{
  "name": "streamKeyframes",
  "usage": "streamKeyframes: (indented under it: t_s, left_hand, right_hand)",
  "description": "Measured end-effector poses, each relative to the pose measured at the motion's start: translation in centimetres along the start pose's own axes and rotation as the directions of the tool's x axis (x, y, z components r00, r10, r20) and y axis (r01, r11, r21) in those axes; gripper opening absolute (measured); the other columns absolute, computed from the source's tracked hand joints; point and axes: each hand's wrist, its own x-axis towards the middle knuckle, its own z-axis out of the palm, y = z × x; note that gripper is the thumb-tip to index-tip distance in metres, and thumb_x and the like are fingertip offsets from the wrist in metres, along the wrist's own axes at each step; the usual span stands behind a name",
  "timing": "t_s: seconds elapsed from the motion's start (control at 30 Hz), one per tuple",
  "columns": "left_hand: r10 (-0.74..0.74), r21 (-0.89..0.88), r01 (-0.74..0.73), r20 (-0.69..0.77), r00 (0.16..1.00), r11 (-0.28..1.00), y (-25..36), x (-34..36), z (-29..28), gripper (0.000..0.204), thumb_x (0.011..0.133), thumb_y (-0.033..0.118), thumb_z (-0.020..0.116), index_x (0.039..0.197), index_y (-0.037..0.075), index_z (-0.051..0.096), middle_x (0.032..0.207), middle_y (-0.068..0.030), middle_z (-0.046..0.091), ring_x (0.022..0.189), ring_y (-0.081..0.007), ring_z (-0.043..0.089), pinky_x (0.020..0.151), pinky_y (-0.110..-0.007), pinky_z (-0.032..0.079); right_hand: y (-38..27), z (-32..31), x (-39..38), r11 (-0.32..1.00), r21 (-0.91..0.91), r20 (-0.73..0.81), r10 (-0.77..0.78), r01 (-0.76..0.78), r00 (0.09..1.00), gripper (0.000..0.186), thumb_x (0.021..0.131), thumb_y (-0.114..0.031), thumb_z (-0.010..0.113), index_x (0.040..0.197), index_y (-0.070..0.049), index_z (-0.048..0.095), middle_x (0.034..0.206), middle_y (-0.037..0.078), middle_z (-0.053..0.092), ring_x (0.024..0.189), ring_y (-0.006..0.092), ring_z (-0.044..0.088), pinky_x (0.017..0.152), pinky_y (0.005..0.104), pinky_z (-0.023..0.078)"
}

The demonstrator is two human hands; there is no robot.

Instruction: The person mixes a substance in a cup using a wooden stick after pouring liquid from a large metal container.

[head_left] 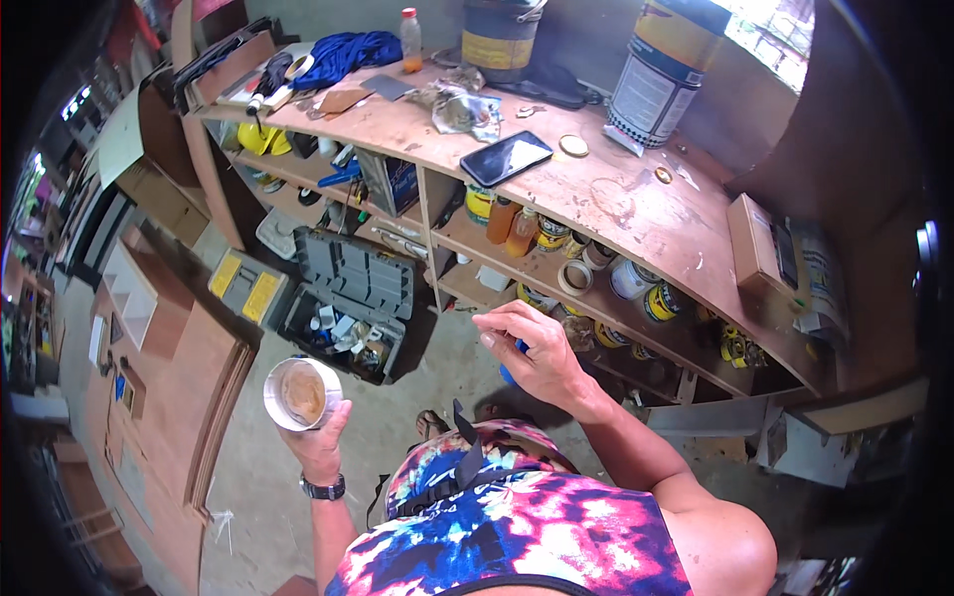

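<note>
My left hand (pixel 316 444) is wrapped round a round white tub (pixel 270 402), tilted so that its open mouth shows. A light brown substance (pixel 302 390) coats the inside. Raised in front of my body, my right hand (pixel 537 356) has its fingers curled and thumb drawn in. Something blue (pixel 521 346) shows beneath its palm, but I cannot make out what it is or whether the fingers hold it. Beyond this hand stands a wooden workbench (pixel 556 204), on which lie a dark phone (pixel 506 158) and a round pale lid (pixel 573 146).
Paint cans (pixel 630 279) and bottles of amber liquid (pixel 522 231) line the shelf below the benchtop. On the floor sits an open toolbox (pixel 350 298) full of small items. Wooden panels (pixel 164 417) lie to the left. A large bucket (pixel 656 89) stands on the bench.
</note>
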Motion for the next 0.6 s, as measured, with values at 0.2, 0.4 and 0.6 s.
streamKeyframes:
  t_s: [0.2,0.4,0.6]
  left_hand:
    - [0.055,-0.019,-0.054,0.089,0.995,0.998,-1.2,4.5,-1.9,0.086,0.071,-0.004,0.088,0.146,0.001,0.047,0.138,-0.0107,0.058,0.122,-0.0216,0.06,0.105,-0.037,0.05]
    - [0.039,-0.078,-0.033,0.081,0.996,0.996,-2.7,4.1,-2.5,0.088,0.068,0.0,0.089,0.145,0.0,0.048,0.136,-0.0107,0.059,0.124,-0.0216,0.059,0.108,-0.039,0.047]
    - [-0.061,-0.132,0.067,0.049,0.997,0.989,-4.3,3.3,-4.8,0.091,0.066,0.001,0.09,0.145,0.001,0.045,0.137,-0.0114,0.057,0.125,-0.0228,0.057,0.109,-0.04,0.047]
  right_hand:
    - [-1.4,1.7,0.5,0.997,-0.063,-0.081,0.045,-0.051,0.996,0.023,0.09,-0.001,0.071,0.112,0.0,0.071,0.099,0.012,0.069,0.079,0.0221,0.068,0.069,0.0322,0.056]
    - [-1.7,3.1,2.1,0.993,-0.089,-0.091,0.067,-0.075,0.994,0.022,0.089,0.001,0.071,0.111,0.0,0.072,0.098,0.012,0.069,0.08,0.0228,0.069,0.069,0.0327,0.056]
    - [-1.9,4.8,4.5,0.993,-0.105,-0.078,-0.06,0.052,0.995,0.026,0.085,0.006,0.07,0.11,0.001,0.071,0.097,0.015,0.068,0.084,0.0313,0.07,0.074,0.0367,0.056]
